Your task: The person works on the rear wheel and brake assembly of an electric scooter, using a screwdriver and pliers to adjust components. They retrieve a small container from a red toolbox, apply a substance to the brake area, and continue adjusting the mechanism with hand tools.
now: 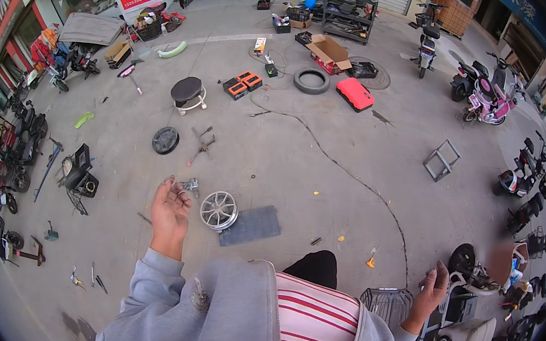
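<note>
Hands [172,211] apart | wheel rim [219,211] partly hides panel [254,227] | metal part [192,186] indistinct

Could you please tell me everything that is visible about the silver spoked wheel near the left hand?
The silver spoked wheel is round and looks like metal, with spokes running from its hub to the rim and no tyre on it. It lies spoked face up, overlapping the left part of a dark grey flat panel in view; how much rests on it is unclear. The left hand is nearby, not touching it.
</note>
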A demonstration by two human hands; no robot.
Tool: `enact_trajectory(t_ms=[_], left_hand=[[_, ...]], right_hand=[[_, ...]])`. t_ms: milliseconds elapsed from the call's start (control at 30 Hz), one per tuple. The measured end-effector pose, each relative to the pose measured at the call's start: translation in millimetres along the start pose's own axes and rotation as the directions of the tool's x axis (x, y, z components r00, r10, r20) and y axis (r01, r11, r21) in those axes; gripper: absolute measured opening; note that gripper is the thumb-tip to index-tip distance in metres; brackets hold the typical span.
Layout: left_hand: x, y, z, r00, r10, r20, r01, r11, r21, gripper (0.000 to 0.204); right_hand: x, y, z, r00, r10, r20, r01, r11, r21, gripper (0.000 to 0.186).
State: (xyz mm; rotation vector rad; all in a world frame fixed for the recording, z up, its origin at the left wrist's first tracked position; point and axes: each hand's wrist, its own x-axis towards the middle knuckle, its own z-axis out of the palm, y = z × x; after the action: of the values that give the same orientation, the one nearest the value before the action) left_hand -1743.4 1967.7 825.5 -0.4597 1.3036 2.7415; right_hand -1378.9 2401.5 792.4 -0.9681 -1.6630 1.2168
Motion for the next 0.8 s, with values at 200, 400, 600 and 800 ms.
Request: enact_trajectory(t_ms=[200, 400, 600, 800], left_hand=[[110.5, -99.9, 140.4, 1.0, 0.001, -0.01, 0.0, 1.0, 0.018, 0.018], [181.4, -190.6, 278.5, 0.984, -0.086, -0.155, 0.081, 0.996, -0.032, 0.018], [240.1, -223.9, 353.5, 0.982, 0.069, -0.177, -0.085, 0.993, -0.081, 0.019], [344.1, -289.9, 412.2, 0.891, 0.015, -0.454, -0.069, 0.992, -0.103, 0.015]], right_hand=[[159.4, 100.0, -1.6, 0.943, 0.193, -0.272, -0.209, 0.977, -0.032, 0.026], [438.8, 95.7, 97.7, 0.983, 0.081, -0.167, -0.077, 0.996, 0.034, 0.027], [634.1, 40.4, 251.6, 0.981, -0.13, 0.141, 0.129, 0.991, 0.015, 0.027], [748.2, 58.9, 377.7, 0.955, -0.048, 0.293, 0.052, 0.999, -0.006, 0.025]])
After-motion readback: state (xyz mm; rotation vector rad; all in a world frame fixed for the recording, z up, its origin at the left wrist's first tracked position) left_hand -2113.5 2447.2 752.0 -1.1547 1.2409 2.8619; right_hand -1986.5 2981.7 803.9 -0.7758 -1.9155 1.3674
